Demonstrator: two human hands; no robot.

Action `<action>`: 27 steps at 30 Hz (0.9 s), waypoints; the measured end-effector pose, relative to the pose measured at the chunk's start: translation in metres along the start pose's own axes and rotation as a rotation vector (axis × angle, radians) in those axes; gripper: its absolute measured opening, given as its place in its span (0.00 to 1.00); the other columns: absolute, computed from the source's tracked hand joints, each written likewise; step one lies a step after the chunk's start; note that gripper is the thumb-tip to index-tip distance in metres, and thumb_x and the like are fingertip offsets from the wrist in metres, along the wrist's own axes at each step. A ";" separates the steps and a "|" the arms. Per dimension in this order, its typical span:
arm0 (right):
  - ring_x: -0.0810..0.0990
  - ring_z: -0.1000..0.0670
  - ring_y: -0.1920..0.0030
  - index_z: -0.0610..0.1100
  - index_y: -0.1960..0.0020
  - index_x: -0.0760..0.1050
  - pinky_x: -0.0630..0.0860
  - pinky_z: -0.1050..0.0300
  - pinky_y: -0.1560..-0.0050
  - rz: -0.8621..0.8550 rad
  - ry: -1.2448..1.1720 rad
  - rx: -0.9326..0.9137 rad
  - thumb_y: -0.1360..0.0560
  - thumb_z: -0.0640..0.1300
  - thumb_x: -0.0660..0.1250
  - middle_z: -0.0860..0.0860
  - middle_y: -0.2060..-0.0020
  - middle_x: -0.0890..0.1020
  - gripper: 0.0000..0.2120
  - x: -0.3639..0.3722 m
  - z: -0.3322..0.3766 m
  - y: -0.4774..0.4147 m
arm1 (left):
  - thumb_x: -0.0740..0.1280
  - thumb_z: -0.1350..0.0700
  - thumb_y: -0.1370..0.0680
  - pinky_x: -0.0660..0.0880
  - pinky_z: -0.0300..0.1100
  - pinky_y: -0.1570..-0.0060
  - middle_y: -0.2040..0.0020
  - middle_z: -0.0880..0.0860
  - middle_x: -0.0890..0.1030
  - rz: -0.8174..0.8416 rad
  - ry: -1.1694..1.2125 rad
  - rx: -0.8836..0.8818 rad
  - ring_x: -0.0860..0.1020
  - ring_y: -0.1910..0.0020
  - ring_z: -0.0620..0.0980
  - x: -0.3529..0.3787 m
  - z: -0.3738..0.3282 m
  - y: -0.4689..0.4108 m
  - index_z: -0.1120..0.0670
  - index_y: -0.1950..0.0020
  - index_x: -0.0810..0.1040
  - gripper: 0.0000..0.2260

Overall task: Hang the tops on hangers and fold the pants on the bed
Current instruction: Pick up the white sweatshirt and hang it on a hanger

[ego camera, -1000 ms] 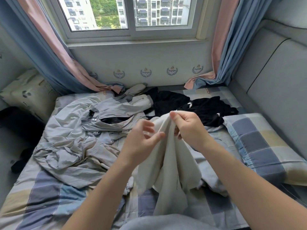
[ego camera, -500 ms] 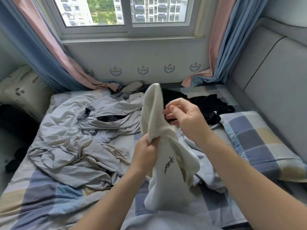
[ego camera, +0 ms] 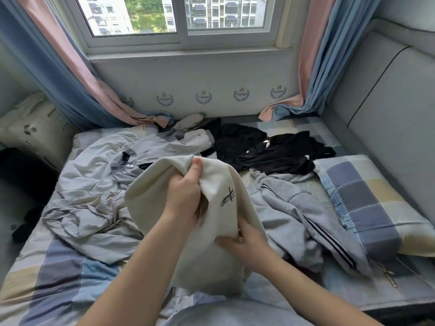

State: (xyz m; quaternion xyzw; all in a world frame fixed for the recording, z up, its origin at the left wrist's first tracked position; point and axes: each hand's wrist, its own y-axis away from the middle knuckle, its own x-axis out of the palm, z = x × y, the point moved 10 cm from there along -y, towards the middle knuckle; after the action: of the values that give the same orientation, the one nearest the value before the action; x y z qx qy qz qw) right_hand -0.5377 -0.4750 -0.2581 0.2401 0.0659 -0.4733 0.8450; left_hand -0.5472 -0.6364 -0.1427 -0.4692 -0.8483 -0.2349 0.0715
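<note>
Bed (ego camera: 58, 274) fills most of the frame. It has a checked sheet in blue, grey & cream, rumpled, w/ clothes strewn over it.

Ctr of frame: cream garment (ego camera: 150, 196) w/ a small black scribble logo, held up off the sheet by both hands. It looks like a top, tho it's too bunched to be sure. Left hand (ego camera: 186, 196) grips the fabric near its upper part, fingers curled tight round a fold, thumb pointing up. Right hand (ego camera: 247, 248) sits lower, just right of ctr, fingers & thumb pinching the garment's lower edge.

Left of ctr: grey crumpled clothes (ego camera: 94, 184) spread across the sheet in a heap. Upper ctr, past the hands: black clothes (ego camera: 270, 151) w/ small white marks, touching the far end of the grey heap. Right of the hands: pale grey striped piece (ego camera: 294, 208) w/ dark lines, its edge near the checked pillow (ego camera: 364, 203) at the frame's right.

Room: window (ego camera: 183, 17) at top ctr, apartment blocks & trees outside. Pink-and-blue left curtain (ego camera: 58, 67) & right curtain (ego camera: 329, 55) hang either side, hems pooling at the bed's far end. Wall (ego camera: 202, 74) below the sill is white w/ a row of small blue crests. Grey padded panel (ego camera: 388, 102) runs up the right side. Far left: pale printed bag (ego camera: 30, 128) beside the bed.
</note>
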 end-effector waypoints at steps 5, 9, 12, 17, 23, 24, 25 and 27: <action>0.76 0.57 0.64 0.48 0.63 0.75 0.72 0.54 0.61 -0.105 0.192 -0.039 0.21 0.54 0.66 0.56 0.67 0.80 0.15 -0.029 0.018 -0.016 | 0.65 0.51 0.17 0.82 0.48 0.57 0.58 0.58 0.86 0.046 -0.050 -0.004 0.85 0.59 0.55 0.007 0.000 -0.012 0.61 0.51 0.81 0.14; 0.72 0.58 0.71 0.44 0.65 0.76 0.68 0.60 0.71 -0.181 -0.067 -0.090 0.17 0.48 0.63 0.57 0.74 0.77 0.18 -0.058 0.048 -0.020 | 0.64 0.53 0.16 0.78 0.43 0.53 0.50 0.56 0.84 0.163 -0.180 0.028 0.82 0.51 0.52 0.008 -0.008 -0.026 0.58 0.43 0.82 0.11; 0.78 0.53 0.72 0.43 0.59 0.78 0.73 0.63 0.74 -0.188 -0.429 0.120 0.16 0.46 0.61 0.52 0.71 0.81 0.15 -0.071 0.047 -0.027 | 0.70 0.54 0.20 0.76 0.31 0.58 0.48 0.47 0.85 0.153 -0.387 0.123 0.82 0.50 0.43 -0.003 -0.009 -0.027 0.51 0.41 0.82 0.09; 0.81 0.47 0.62 0.40 0.46 0.75 0.81 0.53 0.64 -0.252 -0.776 0.237 0.15 0.45 0.59 0.44 0.59 0.81 0.10 -0.083 0.059 -0.031 | 0.75 0.45 0.26 0.74 0.32 0.56 0.47 0.47 0.81 0.081 -0.520 0.206 0.80 0.48 0.42 -0.021 0.021 -0.013 0.50 0.44 0.78 0.16; 0.86 0.46 0.65 0.36 0.43 0.76 0.85 0.51 0.61 -0.253 -1.020 0.185 0.15 0.44 0.59 0.43 0.64 0.86 0.12 -0.090 0.081 -0.031 | 0.75 0.33 0.39 0.78 0.37 0.54 0.46 0.49 0.81 0.174 -0.510 0.044 0.82 0.50 0.42 -0.019 0.075 -0.002 0.50 0.42 0.74 0.33; 0.86 0.45 0.63 0.36 0.41 0.75 0.85 0.51 0.60 -0.253 -1.048 0.176 0.15 0.44 0.59 0.42 0.62 0.85 0.12 -0.090 0.083 -0.030 | 0.76 0.34 0.40 0.79 0.40 0.52 0.46 0.49 0.81 0.212 -0.525 0.006 0.82 0.49 0.43 -0.016 0.084 -0.001 0.50 0.41 0.73 0.34; 0.85 0.45 0.61 0.36 0.40 0.75 0.85 0.51 0.61 -0.254 -1.084 0.167 0.15 0.43 0.59 0.42 0.60 0.85 0.12 -0.089 0.085 -0.028 | 0.77 0.35 0.40 0.80 0.44 0.51 0.46 0.50 0.82 0.240 -0.553 -0.020 0.83 0.50 0.44 -0.013 0.091 -0.001 0.50 0.41 0.73 0.34; 0.85 0.44 0.60 0.36 0.43 0.76 0.85 0.51 0.62 -0.265 -1.159 0.150 0.16 0.43 0.60 0.41 0.60 0.85 0.11 -0.091 0.086 -0.027 | 0.76 0.41 0.36 0.80 0.49 0.51 0.48 0.51 0.83 0.249 -0.633 -0.015 0.83 0.50 0.48 -0.013 0.099 -0.004 0.51 0.42 0.75 0.28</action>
State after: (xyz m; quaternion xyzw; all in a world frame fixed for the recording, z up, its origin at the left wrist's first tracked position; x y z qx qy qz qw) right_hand -0.6193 -0.4565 -0.1613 -0.0085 -0.4101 -0.6318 0.6577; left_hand -0.5332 -0.6016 -0.2358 -0.6193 -0.7630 -0.0732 -0.1704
